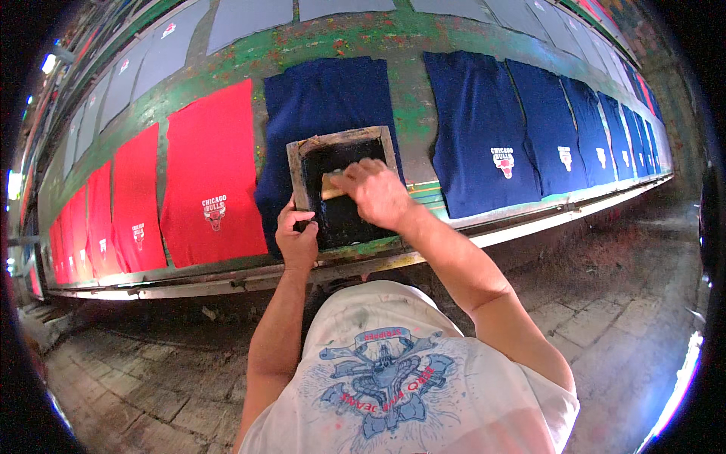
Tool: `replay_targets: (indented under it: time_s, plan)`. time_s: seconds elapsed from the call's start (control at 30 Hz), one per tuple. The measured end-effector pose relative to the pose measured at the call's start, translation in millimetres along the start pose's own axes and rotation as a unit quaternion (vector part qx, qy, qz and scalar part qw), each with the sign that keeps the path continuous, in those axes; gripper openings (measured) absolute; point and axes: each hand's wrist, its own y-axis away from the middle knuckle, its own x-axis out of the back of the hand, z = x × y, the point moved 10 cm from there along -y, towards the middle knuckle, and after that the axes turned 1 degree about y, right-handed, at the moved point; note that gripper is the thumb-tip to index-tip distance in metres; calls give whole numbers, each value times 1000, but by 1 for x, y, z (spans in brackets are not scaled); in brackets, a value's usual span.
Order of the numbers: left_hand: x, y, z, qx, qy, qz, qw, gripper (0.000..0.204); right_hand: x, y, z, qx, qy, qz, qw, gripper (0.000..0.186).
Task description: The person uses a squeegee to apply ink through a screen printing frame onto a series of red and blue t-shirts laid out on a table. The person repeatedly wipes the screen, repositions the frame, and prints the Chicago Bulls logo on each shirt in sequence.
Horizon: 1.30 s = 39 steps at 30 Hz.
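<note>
A wooden screen-printing frame (293, 168) with dark mesh lies on a navy fabric panel (325, 87) on the long table. My left hand (296, 234) is closed around the frame's left side near its lower corner. Inside the frame, my right hand (374, 193) grips a squeegee (331, 186) with a pale wooden edge, held against the mesh. The squeegee's blade and its contact with the mesh are hidden from view. Whatever lies on the fabric under the frame is covered.
Red panels (215, 166) with a printed bull emblem line the table to the left; printed navy panels (484, 136) run off to the right. Grey panels (249, 23) lie along the far side. A pale rail (529, 227) edges the table above a paved floor (151, 378).
</note>
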Motion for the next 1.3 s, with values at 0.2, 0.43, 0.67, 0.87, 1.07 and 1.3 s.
replay_targets:
  time_s: [0.2, 0.43, 0.67, 0.87, 1.07, 1.3]
  plan:
    - [0, -1, -1, -38, 8, 0, 999, 22, -7, 56, -53, -9, 13, -70, 997, 69]
    - [-2, -1, -10, -33, 48, -5, 998, 27, -3, 92, -71, -24, -45, -98, 994, 67]
    - [-3, -2, -7, -72, -7, 0, 997, 28, 20, 124, -20, -232, -140, 112, 956, 63]
    - [-3, -2, 13, -123, -41, 2, 992, 28, -13, 153, 25, -383, -287, 78, 875, 66]
    - [4, -2, 49, -103, 94, 5, 990, 32, 17, 164, 14, -378, -350, 128, 848, 68]
    - [13, -15, 68, -41, 230, 40, 972, 42, 110, 169, 84, -212, -73, 206, 953, 58]
